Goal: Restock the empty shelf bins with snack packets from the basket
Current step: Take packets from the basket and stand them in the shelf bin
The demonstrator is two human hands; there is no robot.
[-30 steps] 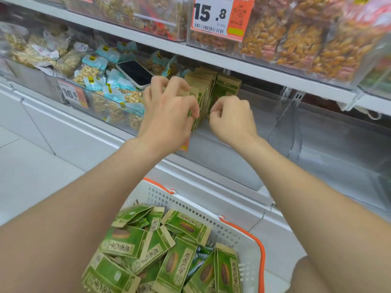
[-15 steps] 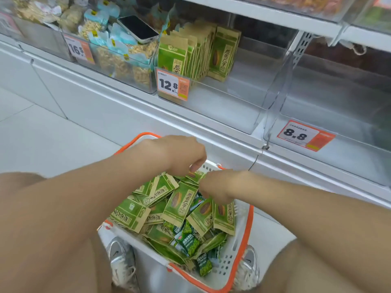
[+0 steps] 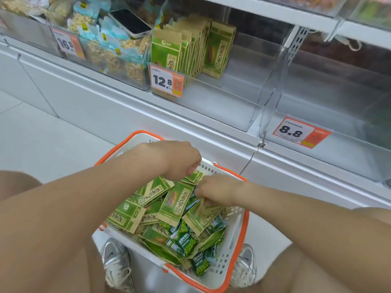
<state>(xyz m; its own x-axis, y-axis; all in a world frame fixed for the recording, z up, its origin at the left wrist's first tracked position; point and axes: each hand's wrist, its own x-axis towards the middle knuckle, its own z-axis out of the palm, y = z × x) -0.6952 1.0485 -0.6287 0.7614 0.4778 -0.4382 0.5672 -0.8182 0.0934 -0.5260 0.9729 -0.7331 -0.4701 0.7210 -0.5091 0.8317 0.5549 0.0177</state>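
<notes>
A white basket with an orange rim stands on the floor between my feet. It is heaped with green snack packets and a few smaller dark green ones. My left hand is over the basket's far side, its fingers curled and pinching the top of a packet. Just to its right, my right hand digs into the heap and grips blurred packets. On the shelf, the clear bin tagged 12.8 holds a row of upright green packets at its left end.
To the right is a clear bin tagged 8.8 with nothing visible in it. Left of the 12.8 bin, a bin of nut packets tagged 16.5 has a phone lying on top. An upper shelf overhangs the bins. My shoes flank the basket.
Both hands left the row of packets in the 12.8 bin and came down into the basket. The view tilted down with them, and the hands now take hold of packets.
</notes>
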